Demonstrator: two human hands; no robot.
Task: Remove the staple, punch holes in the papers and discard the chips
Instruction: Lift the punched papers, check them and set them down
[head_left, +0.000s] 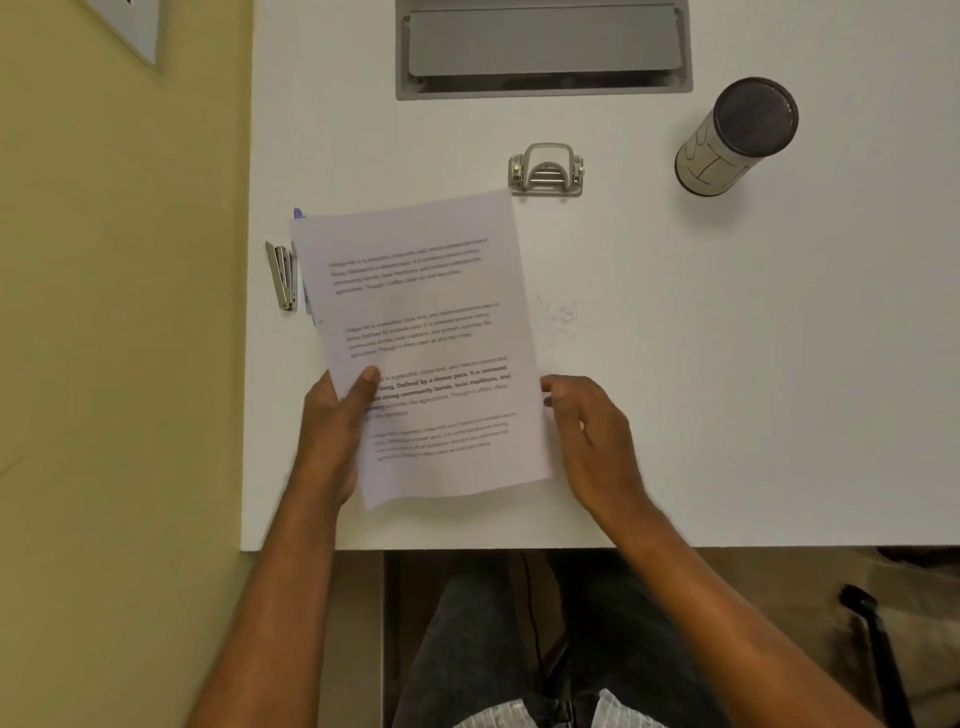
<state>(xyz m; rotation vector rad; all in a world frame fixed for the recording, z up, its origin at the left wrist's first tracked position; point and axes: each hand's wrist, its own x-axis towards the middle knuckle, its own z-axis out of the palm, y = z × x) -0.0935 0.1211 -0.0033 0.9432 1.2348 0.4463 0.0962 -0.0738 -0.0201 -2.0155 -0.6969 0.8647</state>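
Note:
A stack of printed white papers (421, 322) is held above the white desk (727, 364), slightly tilted. My left hand (337, 421) grips its lower left edge, thumb on top of the page. My right hand (587, 426) touches the papers' right edge with its fingertips. A metal two-hole punch (545, 170) stands on the desk just beyond the top right corner of the papers. A small scatter of white paper chips (558, 313) lies on the desk to the right of the papers. A metal staple remover (282, 275) lies left of the papers.
A cylindrical container with a dark mesh top (735, 137) stands at the right rear. A grey cable-tray flap (543, 47) is set into the desk at the back. A blue pen (298, 214) peeks out from under the papers' left edge. The desk's left edge borders a yellow wall.

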